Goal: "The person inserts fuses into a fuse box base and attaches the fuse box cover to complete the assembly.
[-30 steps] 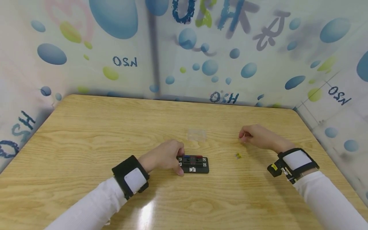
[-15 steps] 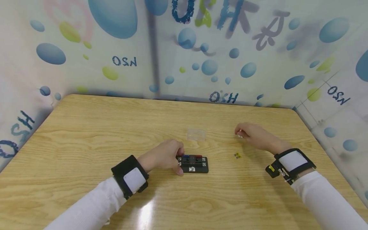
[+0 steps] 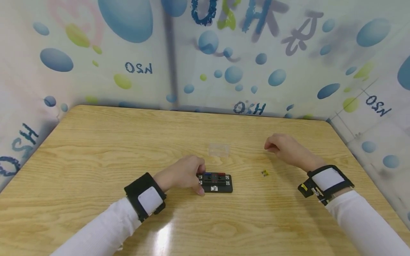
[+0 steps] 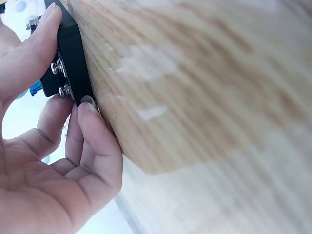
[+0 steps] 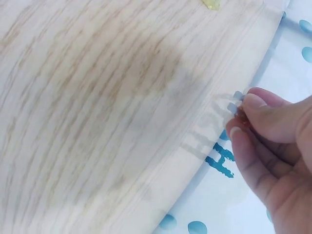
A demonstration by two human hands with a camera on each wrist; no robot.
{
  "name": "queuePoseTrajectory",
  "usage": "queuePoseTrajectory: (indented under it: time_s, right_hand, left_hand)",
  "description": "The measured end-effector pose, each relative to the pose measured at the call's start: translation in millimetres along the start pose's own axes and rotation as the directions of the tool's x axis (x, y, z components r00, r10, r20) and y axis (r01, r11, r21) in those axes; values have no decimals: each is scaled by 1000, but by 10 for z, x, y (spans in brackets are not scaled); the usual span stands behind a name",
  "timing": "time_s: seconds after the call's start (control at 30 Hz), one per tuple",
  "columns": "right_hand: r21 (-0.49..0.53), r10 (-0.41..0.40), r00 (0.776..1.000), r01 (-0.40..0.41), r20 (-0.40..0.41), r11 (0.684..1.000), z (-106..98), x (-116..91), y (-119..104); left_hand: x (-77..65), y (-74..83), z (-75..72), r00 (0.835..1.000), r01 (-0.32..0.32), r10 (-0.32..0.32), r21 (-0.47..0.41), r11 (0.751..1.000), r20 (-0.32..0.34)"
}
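Note:
In the head view my left hand (image 3: 184, 174) holds the left end of a black fuse block (image 3: 221, 187). Blue and red fuses sit along its far side. From the left wrist view, the thumb and fingers grip the block (image 4: 75, 53) by its edges, with metal screws and a blue fuse (image 4: 35, 88) showing. To the right, above the table, my right hand (image 3: 285, 149) pinches a small reddish-brown blade fuse (image 5: 242, 117) between thumb and fingers. Two grey prongs stick out of it in the right wrist view; most of its body is covered by the fingertips.
A small yellow piece (image 3: 264, 173), perhaps more than one fuse, lies on the wooden table (image 3: 128, 135) between the block and the right hand. Behind the block rests a clear plastic cover (image 3: 219, 150). A printed curtain (image 3: 144, 89) borders the table's back edge.
My right hand has lifted slightly and turned; something pale visible at its fingertips half a second ago is now hidden in the head view. The left hand and fuse block stay put.

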State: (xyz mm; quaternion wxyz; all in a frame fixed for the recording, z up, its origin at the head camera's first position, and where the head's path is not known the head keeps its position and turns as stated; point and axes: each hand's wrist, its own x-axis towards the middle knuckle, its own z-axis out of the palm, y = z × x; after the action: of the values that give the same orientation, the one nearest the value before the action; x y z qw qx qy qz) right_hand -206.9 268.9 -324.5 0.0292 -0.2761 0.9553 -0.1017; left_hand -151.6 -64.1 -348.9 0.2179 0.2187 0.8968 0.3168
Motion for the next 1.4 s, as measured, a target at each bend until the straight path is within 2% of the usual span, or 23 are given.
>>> queuePoseTrajectory:
  time_s: [0.23,0.6,0.87,1.4]
  right_hand:
    - [-6,5,1000,-5,16,1000,-20,-16,27]
    - [-59,-58,998,57,-20,997,-54,-2,1]
    - [-57,-65,997,63,-38,996,-158,3,-101]
    - [-93,-186,974,175,-132,980,-213,36,-363]
  left_hand:
    - [-7,8,0,1000,12,-12,-6,1000,-1]
    - [1,16,-1,1000,-5,5,6,1000,1]
    - [6,16,-1,1000,0,0,8,1000,1]
    - [7,7,2,1000,5,-5,12,1000,-2]
